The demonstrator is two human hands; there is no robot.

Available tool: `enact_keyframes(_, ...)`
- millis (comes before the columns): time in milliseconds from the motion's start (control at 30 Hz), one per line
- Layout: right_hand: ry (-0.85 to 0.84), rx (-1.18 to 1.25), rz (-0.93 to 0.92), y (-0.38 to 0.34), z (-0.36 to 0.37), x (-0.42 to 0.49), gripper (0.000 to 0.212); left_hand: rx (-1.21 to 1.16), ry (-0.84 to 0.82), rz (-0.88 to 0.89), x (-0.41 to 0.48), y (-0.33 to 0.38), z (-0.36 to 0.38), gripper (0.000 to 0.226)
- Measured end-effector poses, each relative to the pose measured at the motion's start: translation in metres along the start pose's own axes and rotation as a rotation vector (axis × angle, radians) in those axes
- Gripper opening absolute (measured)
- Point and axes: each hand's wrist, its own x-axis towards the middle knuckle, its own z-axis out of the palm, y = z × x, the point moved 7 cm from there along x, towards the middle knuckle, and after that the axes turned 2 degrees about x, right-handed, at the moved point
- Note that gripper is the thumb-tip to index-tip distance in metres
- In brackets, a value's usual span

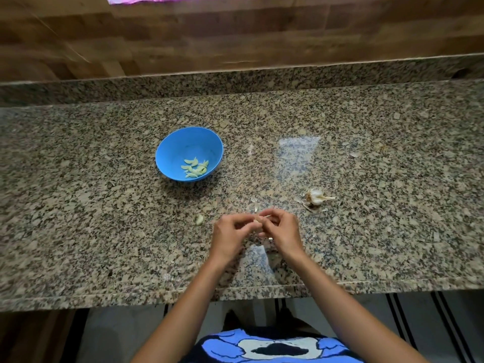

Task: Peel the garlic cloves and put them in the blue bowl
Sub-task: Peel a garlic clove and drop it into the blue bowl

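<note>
Two hands, the left hand (230, 235) and right hand (281, 229), pinch one garlic clove (258, 220) together above the counter (366, 231); peeled cloves (195, 168) fill the blue bowl (170, 153).

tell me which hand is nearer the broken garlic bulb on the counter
Right. The right hand sits just below-left of the broken white garlic bulb; the left hand lies farther left, beyond it. Both pinch one small garlic clove.

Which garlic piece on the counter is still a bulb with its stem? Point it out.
The garlic bulb right of the hands, papery with a stem pointing right. The loose clove left of the left hand is single and stemless.
</note>
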Motion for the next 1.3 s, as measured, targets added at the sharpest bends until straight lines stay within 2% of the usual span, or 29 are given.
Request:
enact_keyframes(133, 0.002, 0.094, -0.014, -0.003, -0.002, 0.000, 0.010, -0.318, 0.063, -0.113, -0.001, -0.005, 0.002, 0.016)
enact_keyframes(233, -0.060, 0.101, -0.036, -0.001, -0.003, 0.000, 0.014, -0.388, 0.070, -0.163, -0.001, -0.006, 0.000, 0.016)
enact_keyframes(300, -0.070, -0.013, -0.119, -0.004, -0.003, 0.000, 0.015, -0.414, 0.061, -0.183, -0.001, -0.008, 0.001, 0.016)
enact_keyframes(433, -0.001, -0.435, -0.424, -0.023, -0.001, -0.007, 0.017, -0.429, 0.066, -0.191, -0.002, -0.010, 0.004, 0.012)
enact_keyframes(500, 0.026, -0.569, -0.553, -0.030, 0.001, -0.010, 0.016, -0.456, 0.049, -0.211, -0.003, -0.011, 0.006, 0.011)
enact_keyframes(633, 0.079, -0.709, -0.646, -0.035, 0.002, -0.012, 0.019, -0.464, 0.033, -0.171, 0.001, -0.008, 0.003, 0.012)
enact_keyframes(733, 0.057, -0.606, -0.449, -0.027, 0.001, -0.007, 0.015, -0.497, -0.007, -0.147, 0.005, -0.006, 0.000, 0.012)
enact_keyframes(867, -0.170, -0.034, -0.003, -0.015, 0.004, -0.006, 0.020, -0.597, -0.050, -0.133, 0.007, -0.010, -0.001, 0.019)
enact_keyframes(933, -0.245, 0.109, 0.150, -0.008, 0.004, -0.010, 0.020, -0.592, -0.103, -0.125, 0.008, -0.007, 0.001, 0.018)
enact_keyframes(1000, -0.282, 0.221, 0.276, 0.003, 0.005, -0.012, 0.017, -0.651, -0.164, -0.160, 0.009, -0.005, 0.005, 0.010)
enact_keyframes(1067, -0.257, 0.287, 0.295, 0.010, 0.006, -0.012, 0.015, -0.766, -0.203, -0.240, 0.008, -0.006, 0.010, 0.008)
enact_keyframes(1100, -0.218, 0.216, 0.216, 0.008, 0.005, -0.010, 0.014, -0.800, -0.209, -0.284, 0.006, -0.008, 0.012, 0.009)
enact_keyframes(1133, -0.158, 0.039, 0.067, 0.002, 0.002, -0.008, 0.012, -0.815, -0.205, -0.329, 0.003, -0.010, 0.015, 0.010)
enact_keyframes(1200, 0.035, -0.504, -0.396, -0.021, -0.001, -0.010, 0.010, -0.860, -0.189, -0.417, -0.002, -0.015, 0.019, 0.012)
enact_keyframes(1233, 0.111, -0.694, -0.629, -0.034, 0.003, -0.017, 0.012, -0.900, -0.189, -0.459, -0.004, -0.017, 0.020, 0.013)
enact_keyframes(1300, 0.138, -0.866, -0.904, -0.043, 0.010, -0.026, 0.021, -1.021, -0.220, -0.533, -0.005, -0.017, 0.026, 0.014)
